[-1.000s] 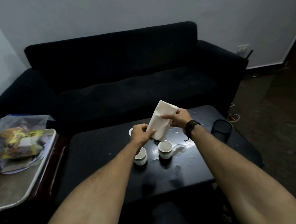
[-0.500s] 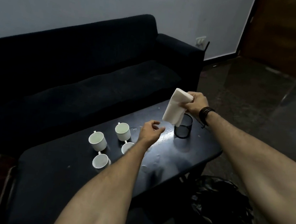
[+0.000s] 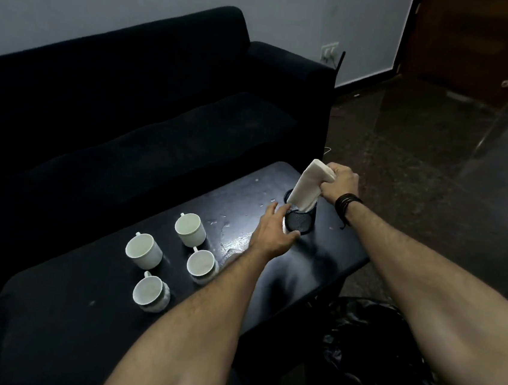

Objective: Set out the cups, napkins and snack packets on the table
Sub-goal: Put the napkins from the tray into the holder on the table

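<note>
A folded stack of white napkins [image 3: 308,185] stands with its lower end inside a black mesh holder [image 3: 301,221] near the right end of the dark table [image 3: 83,315]. My right hand [image 3: 340,182] grips the top of the napkins. My left hand [image 3: 272,230] rests against the holder's left side, fingers curved around its base. Several white cups sit upright on the table to the left, among them one at the back [image 3: 189,228], one at the left [image 3: 143,250] and one at the front [image 3: 149,293].
A black sofa [image 3: 148,112] runs behind the table. A bin lined with a black bag [image 3: 382,359] stands on the floor at the table's near right corner. Water patches [image 3: 235,240] shine on the tabletop between the cups and the holder. A wooden door [image 3: 481,43] is at the far right.
My right hand carried the napkins right and down into the mesh holder. My left hand let go of them and moved onto the holder. The view swung right, losing the tray of snack packets.
</note>
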Motion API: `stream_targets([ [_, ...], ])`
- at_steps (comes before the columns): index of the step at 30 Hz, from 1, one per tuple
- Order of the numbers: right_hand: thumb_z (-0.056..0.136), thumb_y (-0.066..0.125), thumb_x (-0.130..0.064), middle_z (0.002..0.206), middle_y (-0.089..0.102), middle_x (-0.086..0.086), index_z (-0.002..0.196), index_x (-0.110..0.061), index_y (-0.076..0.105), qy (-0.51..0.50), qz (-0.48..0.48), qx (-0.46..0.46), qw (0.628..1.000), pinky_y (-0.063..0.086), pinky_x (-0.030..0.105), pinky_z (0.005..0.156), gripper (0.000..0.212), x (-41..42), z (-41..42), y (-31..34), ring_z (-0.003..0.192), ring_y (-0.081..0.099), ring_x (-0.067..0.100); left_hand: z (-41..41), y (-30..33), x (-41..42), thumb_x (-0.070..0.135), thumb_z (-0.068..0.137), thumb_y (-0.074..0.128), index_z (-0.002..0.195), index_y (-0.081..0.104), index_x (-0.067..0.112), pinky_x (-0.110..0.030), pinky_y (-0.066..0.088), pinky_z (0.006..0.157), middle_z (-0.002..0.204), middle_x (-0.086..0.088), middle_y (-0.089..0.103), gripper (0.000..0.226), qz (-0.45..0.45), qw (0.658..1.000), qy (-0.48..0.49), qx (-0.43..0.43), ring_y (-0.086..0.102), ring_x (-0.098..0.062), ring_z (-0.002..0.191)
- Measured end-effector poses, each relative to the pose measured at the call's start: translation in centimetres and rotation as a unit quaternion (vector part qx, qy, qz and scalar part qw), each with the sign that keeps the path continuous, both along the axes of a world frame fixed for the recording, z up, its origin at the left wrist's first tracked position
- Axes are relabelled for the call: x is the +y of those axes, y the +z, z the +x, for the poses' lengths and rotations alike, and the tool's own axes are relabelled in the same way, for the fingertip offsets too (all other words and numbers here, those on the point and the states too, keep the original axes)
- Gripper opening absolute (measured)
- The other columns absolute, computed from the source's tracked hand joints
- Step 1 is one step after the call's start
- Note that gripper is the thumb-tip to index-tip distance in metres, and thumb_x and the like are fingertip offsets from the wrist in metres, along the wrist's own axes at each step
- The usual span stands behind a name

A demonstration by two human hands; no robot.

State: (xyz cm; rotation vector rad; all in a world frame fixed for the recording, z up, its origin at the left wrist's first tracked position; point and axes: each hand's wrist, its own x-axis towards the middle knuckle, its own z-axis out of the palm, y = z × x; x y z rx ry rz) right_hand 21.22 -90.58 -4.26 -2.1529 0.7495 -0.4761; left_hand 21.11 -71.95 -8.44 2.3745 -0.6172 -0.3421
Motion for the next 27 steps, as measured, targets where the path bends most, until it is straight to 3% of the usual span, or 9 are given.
stream_targets([
  [3, 0.070, 0.059, -0.002, 0.074, 0.061, 0.004, 0.076, -0.024, 0.062, 0.025, -0.022, 0.029, 0.999, 0.038, 0.021, 0.066, 0.024, -0.2, 0.5, -0.2, 0.073, 0.056, 0.018, -0.1, -0.1, -0.6, 0.032, 0.084, 0.070, 0.152, 0.034, 0.028, -0.042, 0.037, 0.109, 0.164, -0.001, 0.014, 0.077, 0.037, 0.999, -0.022, -0.005, 0.030, -0.025, 0.145],
  [7, 0.073, 0.061, -0.003, 0.073, 0.058, 0.002, 0.079, -0.020, 0.065, 0.071, -0.064, 0.092, 0.991, 0.041, 0.023, 0.066, 0.018, 0.2, 1.3, -0.9, 0.080, 0.062, 0.024, -0.3, -0.5, -0.9, 0.033, 0.085, 0.070, 0.155, 0.028, 0.029, -0.042, 0.035, 0.112, 0.166, 0.003, 0.004, 0.081, 0.075, 0.996, -0.048, 0.005, 0.025, -0.024, 0.147],
  [10, 0.073, 0.062, -0.006, 0.095, 0.069, 0.012, 0.093, -0.016, 0.068, 0.088, -0.090, 0.111, 0.986, 0.052, 0.029, 0.077, 0.023, 0.5, 1.7, -1.6, 0.096, 0.067, 0.031, -0.5, -0.9, -1.0, 0.033, 0.087, 0.068, 0.157, 0.022, 0.031, -0.043, 0.037, 0.113, 0.167, 0.005, 0.000, 0.084, 0.094, 0.993, -0.067, 0.008, 0.022, -0.023, 0.149],
  [15, 0.077, 0.068, -0.008, 0.112, 0.067, 0.016, 0.109, -0.013, 0.064, 0.094, -0.129, 0.152, 0.975, 0.055, 0.039, 0.089, 0.032, 0.8, 2.1, -2.0, 0.107, 0.065, 0.034, -0.6, -1.2, -1.0, 0.033, 0.086, 0.068, 0.157, 0.017, 0.033, -0.046, 0.038, 0.112, 0.167, 0.005, -0.003, 0.088, 0.101, 0.993, -0.069, 0.007, 0.019, -0.022, 0.150],
  [19, 0.073, 0.075, -0.010, 0.123, 0.054, 0.015, 0.123, -0.010, 0.048, 0.071, -0.208, 0.154, 0.963, 0.051, 0.043, 0.089, 0.057, 1.2, 2.2, -2.3, 0.117, 0.055, 0.034, -0.5, -1.3, -0.8, 0.034, 0.088, 0.067, 0.158, 0.014, 0.034, -0.046, 0.039, 0.111, 0.167, 0.007, -0.004, 0.088, 0.119, 0.990, -0.077, -0.006, 0.017, -0.022, 0.151],
  [23, 0.069, 0.076, -0.027, 0.142, 0.040, 0.012, 0.141, -0.010, 0.034, 0.111, -0.332, 0.109, 0.931, 0.042, 0.045, 0.100, 0.085, 1.5, 1.9, -2.9, 0.127, 0.042, 0.031, -0.5, -1.3, -0.6, 0.034, 0.089, 0.066, 0.158, 0.011, 0.033, -0.047, 0.041, 0.109, 0.167, 0.006, -0.004, 0.088, 0.138, 0.987, -0.083, -0.021, 0.019, -0.022, 0.150],
  [27, 0.078, 0.067, -0.032, 0.154, 0.029, 0.009, 0.146, -0.012, 0.033, 0.148, -0.394, 0.121, 0.899, 0.028, 0.047, 0.113, 0.079, 2.6, 1.6, -3.4, 0.142, 0.027, 0.029, -0.4, -1.1, 0.1, 0.035, 0.089, 0.065, 0.158, 0.010, 0.032, -0.045, 0.038, 0.111, 0.167, 0.002, -0.003, 0.089, 0.148, 0.985, -0.082, -0.026, 0.020, -0.024, 0.150],
])
